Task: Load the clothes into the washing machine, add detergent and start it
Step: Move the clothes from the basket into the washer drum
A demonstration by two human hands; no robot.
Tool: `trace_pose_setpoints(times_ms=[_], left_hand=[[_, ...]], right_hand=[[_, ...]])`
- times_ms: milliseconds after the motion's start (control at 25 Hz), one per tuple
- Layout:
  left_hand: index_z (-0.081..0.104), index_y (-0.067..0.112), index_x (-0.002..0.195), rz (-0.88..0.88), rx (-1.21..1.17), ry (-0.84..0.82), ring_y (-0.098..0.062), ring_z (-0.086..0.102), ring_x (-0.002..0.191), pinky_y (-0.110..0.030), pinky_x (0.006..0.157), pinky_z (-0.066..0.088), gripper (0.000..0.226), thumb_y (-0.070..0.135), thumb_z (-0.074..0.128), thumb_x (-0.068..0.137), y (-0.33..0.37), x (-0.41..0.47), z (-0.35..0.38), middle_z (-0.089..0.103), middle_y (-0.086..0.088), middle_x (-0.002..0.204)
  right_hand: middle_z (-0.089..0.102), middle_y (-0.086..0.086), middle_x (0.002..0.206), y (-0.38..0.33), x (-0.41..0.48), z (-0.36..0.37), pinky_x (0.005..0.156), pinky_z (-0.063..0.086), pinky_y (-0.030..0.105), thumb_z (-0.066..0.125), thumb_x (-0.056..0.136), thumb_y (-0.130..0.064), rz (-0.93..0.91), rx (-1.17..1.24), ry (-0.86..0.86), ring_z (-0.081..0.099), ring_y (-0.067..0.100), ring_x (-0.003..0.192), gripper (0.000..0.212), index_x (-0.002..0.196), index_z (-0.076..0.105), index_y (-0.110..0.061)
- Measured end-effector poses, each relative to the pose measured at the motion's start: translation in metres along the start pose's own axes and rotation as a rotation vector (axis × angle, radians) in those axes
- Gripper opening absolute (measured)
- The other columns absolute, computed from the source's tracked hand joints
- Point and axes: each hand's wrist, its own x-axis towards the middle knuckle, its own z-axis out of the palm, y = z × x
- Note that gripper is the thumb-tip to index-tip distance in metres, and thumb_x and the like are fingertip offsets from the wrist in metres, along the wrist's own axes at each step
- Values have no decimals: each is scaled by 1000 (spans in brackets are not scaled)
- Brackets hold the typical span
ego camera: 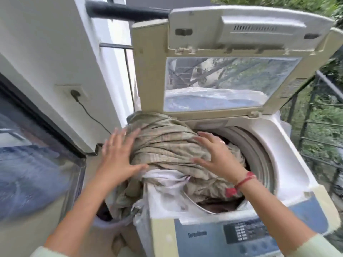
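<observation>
Clothes (167, 145) straddle the left rim of the washing machine (289, 164), your left hand (118, 156) and right hand (217, 156) flat on them — each grip apart — with the drum (259, 151) off to the right.

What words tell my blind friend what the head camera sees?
A left hand and right hand, fingers spread, rest on a big olive-beige striped cloth bundle heaped over the rim of the open cream-and-blue top-loading washing machine. Some cloth spills over its left edge toward a pale purple plastic basket.
</observation>
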Motion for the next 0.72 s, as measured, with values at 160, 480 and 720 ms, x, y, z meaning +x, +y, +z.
trace_pose_setpoints(times_ms=[160, 480, 720], left_hand=[[-20, 37, 144, -285, -10, -359, -28, -9, 145, -52, 114, 7, 138, 50, 84, 54, -101, 2, 42, -14, -7, 157], [58, 12, 119, -304, -552, -110, -21, 56, 113, -20, 88, 37, 37, 22, 66, 85, -69, 26, 104, 62, -9, 120], [64, 27, 94, -185, -664, 425, -11, 63, 81, -21, 67, 49, 33, 3, 67, 72, -4, -13, 56, 66, 17, 81]], right_hand=[[-16, -1, 158, -111, 66, 47, 106, 13, 68, 64, 59, -75, 44, -268, -274, -6, 40, 144, 117, 147, -6, -42], [51, 11, 97, -133, 59, 97, 45, 30, 33, 59, 67, 0, -65, -262, 88, 54, 34, 58, 41, 101, 47, -18], [47, 4, 97, -68, 11, 29, 63, 46, 41, 47, 62, 7, 69, 166, 323, 54, 32, 79, 46, 99, 52, -19]])
